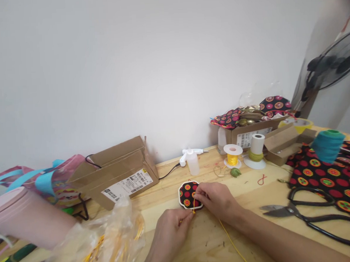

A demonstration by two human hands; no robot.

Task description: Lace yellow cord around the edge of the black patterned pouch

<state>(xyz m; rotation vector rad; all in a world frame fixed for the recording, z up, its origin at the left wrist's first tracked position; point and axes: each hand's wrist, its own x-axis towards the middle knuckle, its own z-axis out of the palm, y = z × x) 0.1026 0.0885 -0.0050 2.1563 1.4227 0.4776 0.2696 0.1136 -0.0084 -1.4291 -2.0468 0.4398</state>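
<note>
Plastic bag [115, 228] at lower left; below centre, our left hand [171, 229] and right hand [219, 199] pinch yellow cord [194, 204] (best kept taut) over a floral patch [186, 192].

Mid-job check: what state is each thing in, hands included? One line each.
Yellow cord, held, running out of frame
Left hand, pinching the cord
Right hand, pinching the cord
Patterned patch, partly behind right hand
Scissors, lying unheld
Frosted bottle, upright
Yellow spool, upright, partly wound
Teal thread cone, upright
Rear right box, open, filled
Fan, running unclear
</note>
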